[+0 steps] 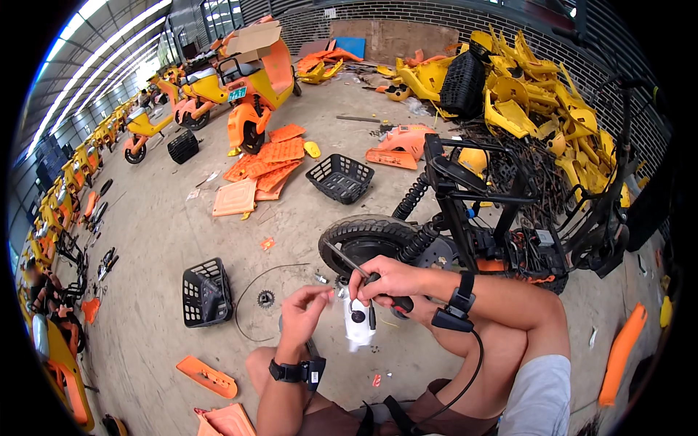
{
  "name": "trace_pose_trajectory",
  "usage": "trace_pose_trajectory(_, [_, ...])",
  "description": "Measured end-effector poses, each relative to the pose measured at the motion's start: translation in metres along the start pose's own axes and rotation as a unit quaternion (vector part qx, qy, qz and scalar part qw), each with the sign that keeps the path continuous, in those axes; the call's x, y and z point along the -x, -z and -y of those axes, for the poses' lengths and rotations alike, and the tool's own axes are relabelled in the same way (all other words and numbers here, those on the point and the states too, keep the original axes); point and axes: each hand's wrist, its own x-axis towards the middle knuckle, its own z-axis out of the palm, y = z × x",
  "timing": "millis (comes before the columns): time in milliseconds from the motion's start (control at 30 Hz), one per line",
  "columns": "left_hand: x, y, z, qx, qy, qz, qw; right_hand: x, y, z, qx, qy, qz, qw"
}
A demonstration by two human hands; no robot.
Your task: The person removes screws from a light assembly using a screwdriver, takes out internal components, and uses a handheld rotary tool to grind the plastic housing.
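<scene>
"So, what fills this hall [87,69]?"

"Mostly concrete floor [283,218], grey, stained and littered with scraps, running back to a brick wall [305,25]. A long row of yellow and orange scooters [54,225] stands down the left side."

"And over on the right?"

"A heap of yellow panels [520,98], and nearer, a stripped black scooter frame [494,197] with its fat rear wheel [371,236] towards us. Flat orange panels [273,161] lie stacked across the floor, with one black basket [339,179] just beside them and another, the nearer basket [207,293], left of the hands."

"What are the hands doing?"

"The right hand [392,280] has its fingers curled round a screwdriver [373,277], its shaft slanting up towards the wheel. Just below that hand is a white part [359,334]; I can't tell whether it's held or resting. The left hand [304,314] has thumb and forefinger pinched together at a tiny reddish bit [331,295]; whether they grip it, I can't tell."
</scene>
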Motion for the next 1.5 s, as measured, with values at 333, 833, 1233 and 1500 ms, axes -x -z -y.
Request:
trace_pose_trajectory(333, [0.004, -0.017, 0.007, -0.220, 0.037, 0.195, 0.955, -0.004, 0.001, -0.004, 0.012, 0.020, -0.056, 0.998])
trace_pose_trajectory(833, [-0.012, 0.001, 0.014, -0.116, -0.102, -0.082, 0.985, 0.003, 0.006, 0.007, -0.025, 0.028, -0.054, 0.998])
trace_pose_trajectory(1233, [0.004, -0.008, 0.013, -0.168, 0.104, 0.223, 0.955, -0.001, 0.006, 0.004, -0.008, 0.039, -0.140, 0.989])
trace_pose_trajectory(1500, [0.012, -0.005, -0.023, -0.011, 0.117, 0.366, 0.923, 0.003, 0.013, 0.000, 0.014, 0.026, -0.132, 0.991])
